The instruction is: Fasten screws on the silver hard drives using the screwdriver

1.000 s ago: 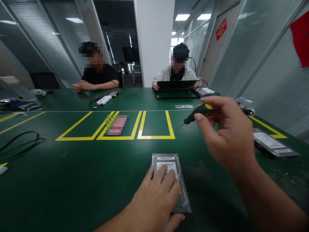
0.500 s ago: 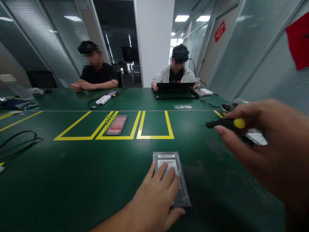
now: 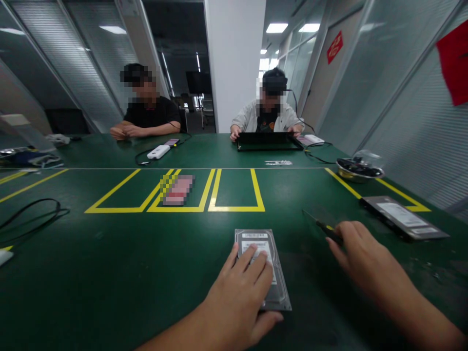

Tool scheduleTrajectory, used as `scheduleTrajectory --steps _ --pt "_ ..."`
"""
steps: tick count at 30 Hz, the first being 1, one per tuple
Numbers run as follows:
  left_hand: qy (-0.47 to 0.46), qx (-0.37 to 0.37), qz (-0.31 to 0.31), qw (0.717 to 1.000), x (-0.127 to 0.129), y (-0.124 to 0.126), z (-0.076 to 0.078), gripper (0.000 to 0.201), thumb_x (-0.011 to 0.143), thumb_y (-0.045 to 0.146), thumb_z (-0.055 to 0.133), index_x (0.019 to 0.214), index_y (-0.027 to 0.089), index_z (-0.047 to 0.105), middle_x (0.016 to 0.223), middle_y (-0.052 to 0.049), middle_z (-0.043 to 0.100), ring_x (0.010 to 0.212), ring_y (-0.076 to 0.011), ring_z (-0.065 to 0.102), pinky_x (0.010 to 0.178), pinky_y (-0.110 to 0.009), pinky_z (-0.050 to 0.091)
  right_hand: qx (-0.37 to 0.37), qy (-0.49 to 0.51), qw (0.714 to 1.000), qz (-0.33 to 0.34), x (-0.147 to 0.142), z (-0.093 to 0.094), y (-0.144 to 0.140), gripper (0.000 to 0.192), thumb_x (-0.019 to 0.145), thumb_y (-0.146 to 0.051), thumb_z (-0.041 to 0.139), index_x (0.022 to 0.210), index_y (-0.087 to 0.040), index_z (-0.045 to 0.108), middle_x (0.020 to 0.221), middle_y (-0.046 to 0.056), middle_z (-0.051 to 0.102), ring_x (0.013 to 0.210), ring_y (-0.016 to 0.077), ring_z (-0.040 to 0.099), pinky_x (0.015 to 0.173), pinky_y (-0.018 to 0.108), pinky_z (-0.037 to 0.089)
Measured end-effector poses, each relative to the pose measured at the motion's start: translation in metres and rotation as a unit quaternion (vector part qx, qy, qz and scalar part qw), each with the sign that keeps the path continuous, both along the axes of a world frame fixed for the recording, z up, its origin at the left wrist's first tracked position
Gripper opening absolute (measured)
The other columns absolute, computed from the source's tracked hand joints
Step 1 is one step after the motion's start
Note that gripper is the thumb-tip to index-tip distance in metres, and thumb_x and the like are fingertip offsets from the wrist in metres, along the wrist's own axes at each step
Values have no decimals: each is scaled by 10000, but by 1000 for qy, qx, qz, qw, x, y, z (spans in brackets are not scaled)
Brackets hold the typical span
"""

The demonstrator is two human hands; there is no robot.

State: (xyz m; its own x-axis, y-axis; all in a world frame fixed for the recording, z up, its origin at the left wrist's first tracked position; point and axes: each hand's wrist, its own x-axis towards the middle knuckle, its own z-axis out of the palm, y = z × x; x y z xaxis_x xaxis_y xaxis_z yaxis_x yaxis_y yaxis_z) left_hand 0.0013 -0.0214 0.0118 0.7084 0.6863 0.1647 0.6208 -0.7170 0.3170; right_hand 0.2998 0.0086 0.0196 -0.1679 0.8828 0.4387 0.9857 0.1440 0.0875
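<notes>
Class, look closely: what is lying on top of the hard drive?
The left hand lies flat on the hard drive, fingers over its white label. The drive's near part is covered.

Metal bowl [image 3: 359, 170], second drive [image 3: 403, 217] — white device [image 3: 158, 152], black cable [image 3: 31, 214]

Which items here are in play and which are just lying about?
In play:
- hard drive, pressed flat under left hand
- screwdriver, held low over the table in right hand

Lying about:
- second drive, far right
- metal bowl
- black cable, left
- white device
- co-worker's laptop
</notes>
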Motion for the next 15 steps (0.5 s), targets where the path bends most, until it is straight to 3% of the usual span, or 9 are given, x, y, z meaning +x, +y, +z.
scheduleTrajectory --steps 9,15 --pt "6 -5 3 1000 1 2 0 677 894 586 551 1427 190 423 1520 -101 436 1432 -365 314 1189 -635 179 -141 7 983 -114 7 -12 10 110 957 -288 413 967 -183 442 922 87 543 725 220 616 533 298 393" --pt "3 4 4 1000 0 2 -1 674 898 592 541 1422 183 431 1506 -105 455 1422 -363 337 1184 -637 196 -158 -18 976 -149 13 -13 17 149 978 -325 402 1002 -181 431 963 90 552 772 239 640 529 296 384"
